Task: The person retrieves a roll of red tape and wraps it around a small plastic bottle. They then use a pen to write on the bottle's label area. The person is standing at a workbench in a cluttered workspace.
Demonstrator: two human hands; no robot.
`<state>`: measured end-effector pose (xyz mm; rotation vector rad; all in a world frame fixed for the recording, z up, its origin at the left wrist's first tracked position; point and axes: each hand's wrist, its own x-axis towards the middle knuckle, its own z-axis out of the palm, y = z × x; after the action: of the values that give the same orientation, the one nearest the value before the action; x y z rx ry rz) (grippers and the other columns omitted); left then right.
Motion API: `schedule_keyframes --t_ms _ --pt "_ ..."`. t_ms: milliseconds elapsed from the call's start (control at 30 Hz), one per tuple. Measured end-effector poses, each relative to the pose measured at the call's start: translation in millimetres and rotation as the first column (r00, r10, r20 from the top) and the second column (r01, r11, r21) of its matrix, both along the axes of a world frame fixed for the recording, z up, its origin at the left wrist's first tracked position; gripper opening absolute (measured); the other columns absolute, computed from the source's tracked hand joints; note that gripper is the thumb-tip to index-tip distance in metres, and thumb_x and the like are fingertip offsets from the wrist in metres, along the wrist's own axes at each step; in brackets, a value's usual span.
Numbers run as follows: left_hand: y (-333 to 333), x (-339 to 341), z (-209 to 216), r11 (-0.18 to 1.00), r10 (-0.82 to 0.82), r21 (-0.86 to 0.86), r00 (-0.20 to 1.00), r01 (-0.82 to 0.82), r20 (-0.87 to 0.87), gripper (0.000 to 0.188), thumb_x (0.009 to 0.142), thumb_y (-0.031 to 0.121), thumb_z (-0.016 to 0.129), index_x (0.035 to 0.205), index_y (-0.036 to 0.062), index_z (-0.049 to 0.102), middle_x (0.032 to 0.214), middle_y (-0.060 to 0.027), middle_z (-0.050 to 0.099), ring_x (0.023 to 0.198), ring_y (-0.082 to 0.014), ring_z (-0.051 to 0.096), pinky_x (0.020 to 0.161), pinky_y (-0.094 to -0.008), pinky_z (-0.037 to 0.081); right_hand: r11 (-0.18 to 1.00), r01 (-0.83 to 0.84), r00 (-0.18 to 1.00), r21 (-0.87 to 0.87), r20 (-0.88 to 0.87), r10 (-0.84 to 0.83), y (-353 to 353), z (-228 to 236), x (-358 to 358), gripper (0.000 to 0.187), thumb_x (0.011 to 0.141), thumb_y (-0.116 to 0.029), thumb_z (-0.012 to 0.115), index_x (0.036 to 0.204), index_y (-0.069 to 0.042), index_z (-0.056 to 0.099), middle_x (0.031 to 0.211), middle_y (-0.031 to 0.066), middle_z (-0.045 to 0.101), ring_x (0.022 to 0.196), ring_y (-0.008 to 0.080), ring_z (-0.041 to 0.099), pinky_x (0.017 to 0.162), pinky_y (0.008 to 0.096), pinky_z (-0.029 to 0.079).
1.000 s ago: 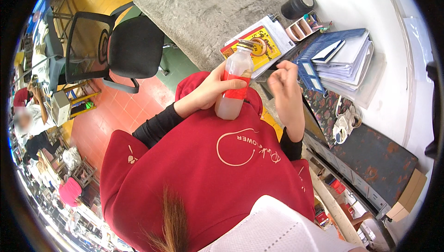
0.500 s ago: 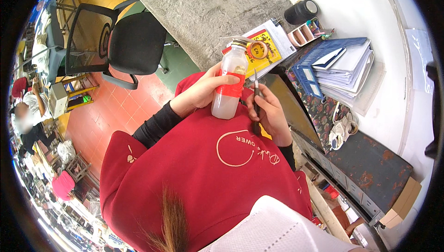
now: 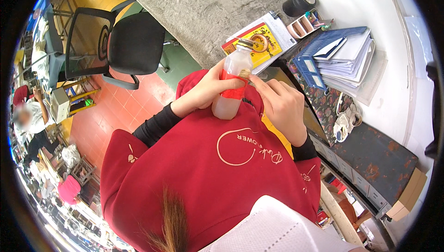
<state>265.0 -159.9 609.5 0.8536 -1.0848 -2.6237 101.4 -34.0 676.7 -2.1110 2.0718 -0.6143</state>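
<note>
My left hand (image 3: 208,85) is wrapped round the middle of a translucent plastic bottle (image 3: 226,107) with a red label or band and a dark cap. The bottle stands slightly tilted in front of my chest. My right hand (image 3: 283,104) is closed, its back turned up and its fingertips against the bottle's right side at the red band. A slim dark-handled knife, plain to see in that hand a moment ago, is now almost wholly hidden by the fingers; only a small dark bit shows at the fingertips.
Beyond the bottle is a grey cloth-covered table (image 3: 194,16) with papers, a yellow sheet (image 3: 273,50) and a tape roll (image 3: 260,43). A black cylinder (image 3: 299,4), blue file tray (image 3: 307,69) and white shoes (image 3: 344,124) lie right. A black chair (image 3: 136,43) stands left.
My right hand has moved up and turned over, from holding the knife upright beside the bottle to touching the bottle's red band. My left hand keeps its hold.
</note>
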Motion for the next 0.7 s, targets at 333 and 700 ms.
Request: schedule_keyframes --t_ms 333,700 --pt "2 4 2 1.0 0.007 -0.028 0.999 -0.008 -0.032 0.061 0.084 0.005 0.067 0.137 0.0015 0.038 0.118 -0.0092 0.058 0.106 -0.017 0.059 0.092 -0.0333 0.049 0.999 -0.026 1.0 0.019 0.017 0.026 -4 9 0 0.041 0.081 -0.007 0.064 0.121 -0.013 0.067 0.066 0.0047 0.049 0.057 0.0212 0.054 0.05 0.0351 0.044" --pt "0 6 -2 1.0 0.005 -0.02 0.999 -0.006 -0.035 0.06 0.085 0.005 0.067 0.138 0.0031 0.038 0.117 -0.0085 0.058 0.106 -0.016 0.058 0.09 -0.0324 0.049 0.996 -0.002 0.998 0.094 -0.063 0.008 -3 12 7 0.043 0.082 -0.006 0.062 0.124 -0.015 0.065 0.068 0.0046 0.05 0.058 0.0212 0.055 0.051 0.0352 0.045"
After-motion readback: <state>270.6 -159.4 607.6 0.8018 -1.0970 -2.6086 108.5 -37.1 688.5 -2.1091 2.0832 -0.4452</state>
